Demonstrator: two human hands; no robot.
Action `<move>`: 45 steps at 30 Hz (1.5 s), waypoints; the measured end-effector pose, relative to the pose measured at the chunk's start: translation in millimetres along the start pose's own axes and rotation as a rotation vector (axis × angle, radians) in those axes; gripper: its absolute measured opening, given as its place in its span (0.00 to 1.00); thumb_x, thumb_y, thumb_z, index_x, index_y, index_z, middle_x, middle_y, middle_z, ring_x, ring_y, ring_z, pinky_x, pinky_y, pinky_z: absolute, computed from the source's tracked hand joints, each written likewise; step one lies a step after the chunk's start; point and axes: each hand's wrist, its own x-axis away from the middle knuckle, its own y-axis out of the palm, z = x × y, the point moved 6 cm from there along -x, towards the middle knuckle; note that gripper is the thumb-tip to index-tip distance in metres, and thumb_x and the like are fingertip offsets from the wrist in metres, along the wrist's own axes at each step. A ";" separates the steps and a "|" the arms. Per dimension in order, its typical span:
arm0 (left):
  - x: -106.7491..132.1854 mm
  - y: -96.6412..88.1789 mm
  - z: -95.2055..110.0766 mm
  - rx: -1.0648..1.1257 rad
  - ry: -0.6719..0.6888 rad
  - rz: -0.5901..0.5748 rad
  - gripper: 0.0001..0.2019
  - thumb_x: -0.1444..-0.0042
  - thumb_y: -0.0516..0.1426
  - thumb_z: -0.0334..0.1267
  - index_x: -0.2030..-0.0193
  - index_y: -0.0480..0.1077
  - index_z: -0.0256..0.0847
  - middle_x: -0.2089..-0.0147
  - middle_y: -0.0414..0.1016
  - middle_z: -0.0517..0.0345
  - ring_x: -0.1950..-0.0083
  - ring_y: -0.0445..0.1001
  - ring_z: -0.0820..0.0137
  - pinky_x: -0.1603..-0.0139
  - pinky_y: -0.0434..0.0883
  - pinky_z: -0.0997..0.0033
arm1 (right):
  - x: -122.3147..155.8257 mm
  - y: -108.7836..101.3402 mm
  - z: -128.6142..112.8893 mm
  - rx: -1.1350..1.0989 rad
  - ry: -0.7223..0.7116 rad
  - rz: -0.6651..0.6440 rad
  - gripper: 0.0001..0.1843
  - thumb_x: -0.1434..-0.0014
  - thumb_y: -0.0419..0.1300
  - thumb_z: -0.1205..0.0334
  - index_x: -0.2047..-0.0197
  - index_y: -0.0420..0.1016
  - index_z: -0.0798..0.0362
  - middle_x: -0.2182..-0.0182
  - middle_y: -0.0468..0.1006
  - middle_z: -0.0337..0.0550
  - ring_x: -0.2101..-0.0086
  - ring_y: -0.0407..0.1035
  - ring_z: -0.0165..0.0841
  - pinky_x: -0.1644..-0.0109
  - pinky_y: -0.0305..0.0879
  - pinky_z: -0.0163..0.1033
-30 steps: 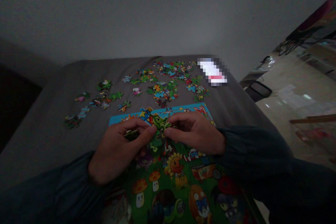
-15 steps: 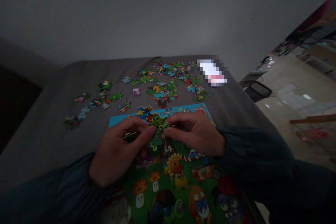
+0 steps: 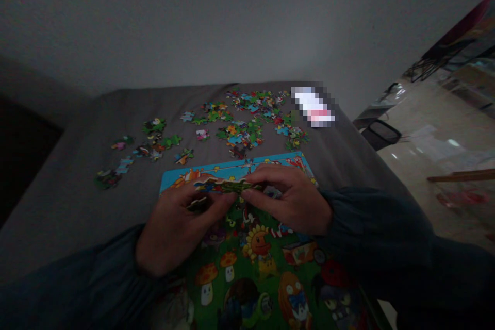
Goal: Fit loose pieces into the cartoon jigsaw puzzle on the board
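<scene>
Puzzle pieces (image 3: 226,185) tilted flatter — left hand (image 3: 178,227), right hand (image 3: 288,203) pinch; grey tabletop (image 3: 69,196), dim.

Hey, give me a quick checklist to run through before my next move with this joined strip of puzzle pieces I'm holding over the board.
1. Two-handed grip: left hand and right hand pinch the joined strip from either end. Ok.
2. Strip lifted over the puzzle board, near level. Ok.
3. Strip's joints fully locked: cannot tell, seen edge-on.
4. Extra piece tucked in the left hand, secure: cannot tell.
5. Loose pieces in sight on the grey cover, beyond the board's far edge. Ok.
6. Lighting: dim. Not ok.
</scene>
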 end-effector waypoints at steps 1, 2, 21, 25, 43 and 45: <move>-0.1 -0.1 1.1 -0.031 0.015 0.003 0.14 0.44 0.61 0.48 0.76 0.79 0.47 0.77 0.81 0.65 0.77 0.78 0.69 0.78 0.70 0.76 | 0.1 -0.6 -2.4 0.030 -0.048 0.003 0.05 0.39 0.64 0.66 0.61 0.81 0.57 0.69 0.80 0.42 0.70 0.73 0.28 0.64 0.70 0.34; -0.2 0.0 2.5 -0.063 0.033 0.007 0.15 0.44 0.60 0.49 0.78 0.78 0.46 0.79 0.79 0.65 0.79 0.76 0.70 0.79 0.68 0.76 | 0.4 -0.9 -4.2 0.052 -0.090 0.004 0.04 0.39 0.64 0.67 0.60 0.80 0.57 0.69 0.80 0.41 0.70 0.73 0.28 0.64 0.70 0.33; 2.5 0.3 6.5 -0.119 0.089 0.049 0.14 0.44 0.61 0.47 0.78 0.79 0.47 0.81 0.78 0.67 0.82 0.75 0.73 0.80 0.67 0.78 | 9.9 24.4 26.0 -0.531 0.567 -0.263 0.42 0.50 0.72 0.66 0.35 0.59 0.53 0.61 0.79 0.41 0.62 0.77 0.33 0.55 0.74 0.41; 0.6 -5.4 6.2 -0.140 0.074 0.096 0.14 0.45 0.62 0.48 0.78 0.80 0.48 0.81 0.78 0.67 0.82 0.75 0.73 0.78 0.69 0.78 | 11.2 28.1 26.2 -0.560 0.628 -0.324 0.45 0.51 0.71 0.71 0.33 0.57 0.55 0.68 0.78 0.35 0.67 0.76 0.29 0.58 0.73 0.37; 1.9 -2.6 -3.8 -0.072 -0.075 -0.082 0.19 0.41 0.57 0.55 0.74 0.81 0.49 0.84 0.76 0.67 0.83 0.73 0.74 0.82 0.65 0.80 | -10.0 -28.7 15.5 -0.500 0.391 -0.285 0.11 0.44 0.67 0.70 0.61 0.68 0.55 0.70 0.78 0.37 0.69 0.74 0.25 0.66 0.70 0.30; 2.0 -0.3 -3.5 -0.069 -0.074 -0.097 0.18 0.41 0.57 0.55 0.74 0.81 0.49 0.83 0.77 0.66 0.82 0.74 0.72 0.81 0.68 0.79 | -9.0 -22.2 16.9 -0.503 0.388 -0.254 0.12 0.44 0.67 0.70 0.61 0.67 0.55 0.69 0.78 0.38 0.68 0.74 0.25 0.65 0.69 0.30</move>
